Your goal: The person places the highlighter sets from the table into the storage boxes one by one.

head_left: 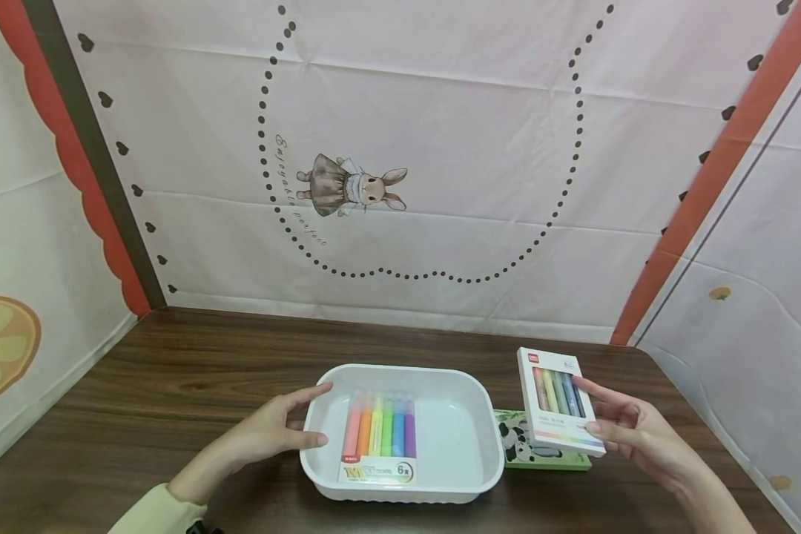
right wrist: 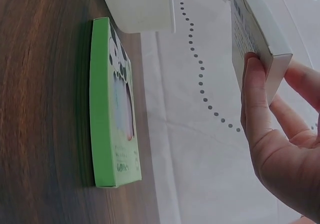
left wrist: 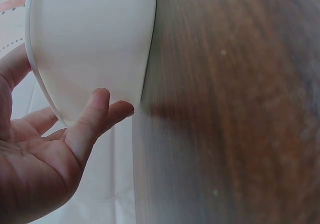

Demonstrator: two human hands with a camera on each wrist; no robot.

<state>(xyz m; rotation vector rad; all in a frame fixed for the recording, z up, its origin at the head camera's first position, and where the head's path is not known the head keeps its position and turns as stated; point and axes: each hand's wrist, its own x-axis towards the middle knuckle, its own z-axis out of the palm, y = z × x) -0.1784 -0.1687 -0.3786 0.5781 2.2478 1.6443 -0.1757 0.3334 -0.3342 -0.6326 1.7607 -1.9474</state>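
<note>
A white plastic basin [head_left: 446,452] stands on the table, with a clear pack of rainbow highlighters [head_left: 377,437] lying inside on its left. My left hand [head_left: 277,429] rests against the basin's left end, fingers spread and fairly straight at the rim; the left wrist view shows the thumb [left wrist: 92,111] along the outer wall. On the other side, my right hand [head_left: 641,430] pinches a white box of crayons [head_left: 558,400] by its right edge, colored sticks showing through its window. The box is held tilted above a green panda-printed box [head_left: 554,460], partly covering it in the head view.
The green box lies flat on the dark wooden table [head_left: 227,356], close to the basin's right end. Behind the table hangs a white cloth [head_left: 440,148] with a rabbit print, and more cloth closes off the left and right sides.
</note>
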